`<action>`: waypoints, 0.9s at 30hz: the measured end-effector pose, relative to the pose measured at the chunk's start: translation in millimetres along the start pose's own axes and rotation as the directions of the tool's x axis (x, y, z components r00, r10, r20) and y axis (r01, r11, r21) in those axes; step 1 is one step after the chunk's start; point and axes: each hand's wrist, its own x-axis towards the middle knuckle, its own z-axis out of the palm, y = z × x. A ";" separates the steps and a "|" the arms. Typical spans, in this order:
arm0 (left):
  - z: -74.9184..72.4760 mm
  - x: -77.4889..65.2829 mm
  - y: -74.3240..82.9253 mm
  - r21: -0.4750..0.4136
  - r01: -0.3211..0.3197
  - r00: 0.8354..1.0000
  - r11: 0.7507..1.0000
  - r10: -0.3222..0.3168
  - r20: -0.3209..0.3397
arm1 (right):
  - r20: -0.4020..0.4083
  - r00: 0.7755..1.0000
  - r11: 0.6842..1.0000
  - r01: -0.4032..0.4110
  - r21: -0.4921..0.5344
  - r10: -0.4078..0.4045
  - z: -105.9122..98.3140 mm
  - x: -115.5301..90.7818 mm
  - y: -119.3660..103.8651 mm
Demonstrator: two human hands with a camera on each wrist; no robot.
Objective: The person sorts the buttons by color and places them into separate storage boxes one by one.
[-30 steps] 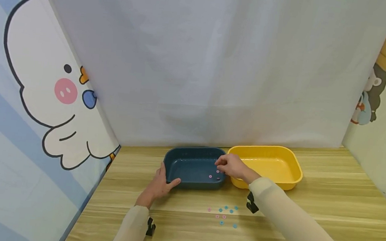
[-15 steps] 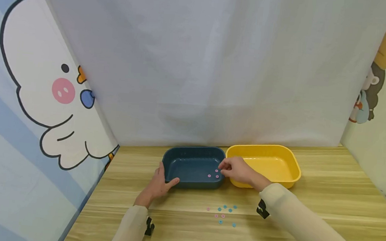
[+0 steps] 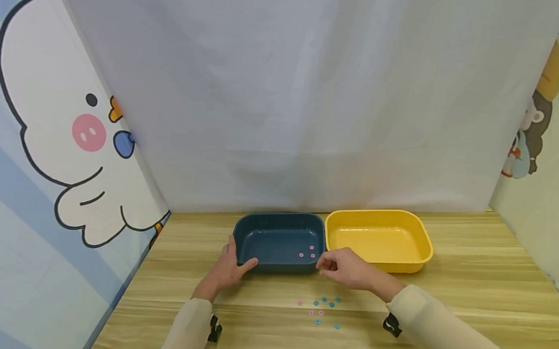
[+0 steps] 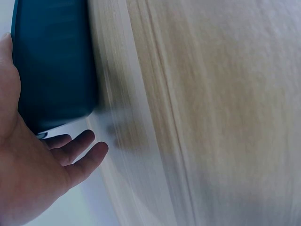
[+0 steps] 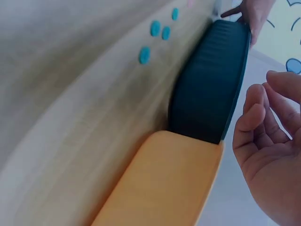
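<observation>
My left hand (image 3: 225, 270) rests against the left front corner of a dark blue tray (image 3: 278, 268), thumb at the front rim and fingers along the left end. Its lower fingers are spread and relaxed in the left wrist view. Three small pink button-like discs (image 3: 312, 248) lie inside that tray toward the right. My right hand (image 3: 347, 268) hovers just off the tray's right front corner; its fingers are loosely bent, and the right wrist view shows nothing between thumb and fingertips. In front, several blue discs (image 3: 324, 300) and three pink discs (image 3: 320, 313) lie scattered on the table.
A yellow tray (image 3: 377, 254) stands right of the blue one, their ends touching or nearly so. Behind both trays hangs a pale grey curtain (image 3: 285, 114). The wood-grain table (image 3: 195, 228) meets a cartoon-printed wall panel (image 3: 37, 148) on the left.
My right hand has drawn back from over the blue tray, toward me and slightly right. A third pink disc now lies flat there. My left hand has stayed on the tray.
</observation>
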 end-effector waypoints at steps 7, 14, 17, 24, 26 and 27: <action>-1.2 -0.8 0.8 -0.001 -0.001 1.000 1.000 0.001 -0.001 | 0.054 0.998 1.000 0.020 -0.017 -0.019 9.6 -11.0 1.4; -1.1 -1.1 1.0 -0.010 -0.002 1.000 1.000 0.002 0.004 | 0.118 0.992 0.995 0.053 -0.082 -0.043 19.6 -17.2 7.9; -1.3 -1.4 1.4 -0.013 0.004 1.000 1.000 -0.004 0.006 | 0.136 0.989 0.994 0.064 -0.092 -0.051 24.0 -19.0 10.1; -2.2 -1.8 2.0 -0.007 0.007 1.000 1.000 -0.007 0.004 | 0.193 0.980 0.988 0.080 -0.134 -0.053 33.6 -21.3 12.9; -2.0 -2.0 2.1 0.000 0.004 1.000 1.000 -0.004 0.003 | 0.211 0.976 0.985 0.091 -0.145 -0.059 35.8 -21.4 12.7; -2.1 -2.1 2.3 0.001 0.004 1.000 1.000 -0.004 0.003 | 0.214 0.974 0.983 0.101 -0.151 -0.067 36.7 -21.6 12.5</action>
